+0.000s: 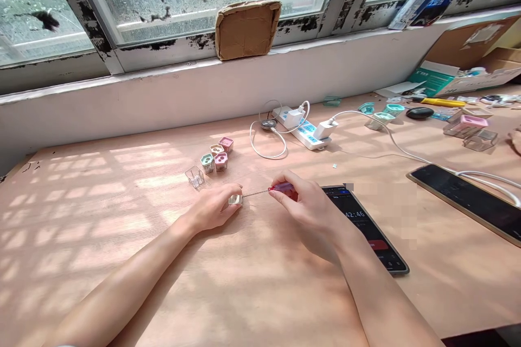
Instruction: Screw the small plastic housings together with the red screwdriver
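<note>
The head camera looks forward and down, close above the left hand [209,209] and right hand [303,209].

Left forearm [122,282] and right forearm [386,298] are noted as bare and slender; left hand [211,207] and right hand [305,211], long-fingered and uncovered, are seen near the phone [354,211].

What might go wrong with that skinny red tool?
The thin shaft of the red-handled screwdriver might slip off the small pale cube and poke the left hand. The right hand is next to the phone, so a slip might scratch its screen.
</note>
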A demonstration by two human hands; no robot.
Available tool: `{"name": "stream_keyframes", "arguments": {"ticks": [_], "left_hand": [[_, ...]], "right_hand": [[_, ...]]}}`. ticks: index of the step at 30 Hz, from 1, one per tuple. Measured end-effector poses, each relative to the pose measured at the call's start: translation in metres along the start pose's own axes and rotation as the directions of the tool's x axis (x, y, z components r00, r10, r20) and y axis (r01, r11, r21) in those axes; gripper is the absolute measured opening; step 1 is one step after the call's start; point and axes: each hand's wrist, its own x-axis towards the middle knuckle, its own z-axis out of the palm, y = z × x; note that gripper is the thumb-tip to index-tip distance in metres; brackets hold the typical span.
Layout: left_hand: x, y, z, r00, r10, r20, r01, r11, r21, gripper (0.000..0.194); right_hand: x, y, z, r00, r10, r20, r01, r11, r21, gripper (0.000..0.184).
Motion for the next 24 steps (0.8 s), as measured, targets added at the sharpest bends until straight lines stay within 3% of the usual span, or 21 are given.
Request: {"name": "stream_keyframes", "arguments": {"ticks": [5,10,16,21,24], "left_hand": [[0.0006,0.0001,-0.0025,1.000,0.006,-0.009,-0.007,1.000,-0.024,0.021],[0.0006,0.0005,-0.0025,1.000,-0.008,-0.005,0.008,1.000,-0.022,0.020],[0.0008,0.0009,-0.0039,0.999,-0.034,0.007,0.035,0.999,-0.025,0.021],[0.0015,0.0025,-0.0067,0.998,-0.060,0.036,0.060,0.998,-0.007,0.024],[0.0022,0.0032,-0.0079,0.996,-0.071,0.048,0.070,0.997,0.011,0.025]], "right_hand": [[0.0022,0.0072,0.0032,0.999,-0.008,-0.043,0.003,0.996,-0.094,0.030],[0.0029,0.0063,0.0023,1.000,0.012,0.011,-0.012,1.000,0.007,0.013],[0.0034,0.0079,0.0035,0.999,-0.004,-0.035,0.002,0.997,-0.081,0.032],[0.0028,0.0085,0.0040,1.000,0.012,0.017,-0.013,1.000,0.027,0.010],[0.0029,0.0084,0.0049,1.000,0.016,-0.004,-0.016,1.000,-0.014,0.021]]}}
